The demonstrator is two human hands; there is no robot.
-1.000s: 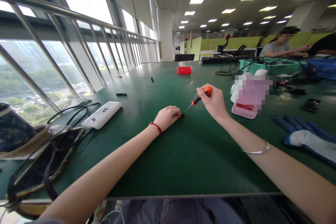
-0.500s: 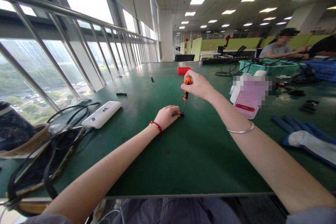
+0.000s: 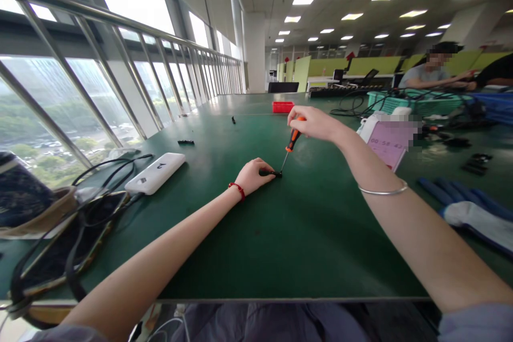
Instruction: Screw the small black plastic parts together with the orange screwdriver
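Observation:
My right hand [image 3: 308, 122] is closed around the handle of an orange and black screwdriver [image 3: 294, 140]. The screwdriver tilts, its handle up to the right and its thin shaft running down to the left. Its tip is at the end of a small black part [image 3: 276, 173] on the green table [image 3: 256, 246]; whether the tip touches cannot be made out. My left hand [image 3: 255, 176] rests on the table and pinches that black part between thumb and fingers, so some of it is hidden.
A white power bank [image 3: 156, 173] lies to the left near cables. Small black pieces [image 3: 186, 142] lie farther back, before a red tray [image 3: 282, 107]. On the right are a phone [image 3: 387, 141], blue-white gloves [image 3: 473, 214], a green basket [image 3: 417, 102] and a seated person [image 3: 430, 69].
The screwdriver went from nearly upright to tilted as my right hand moved right. More of the black part now shows at my left fingers.

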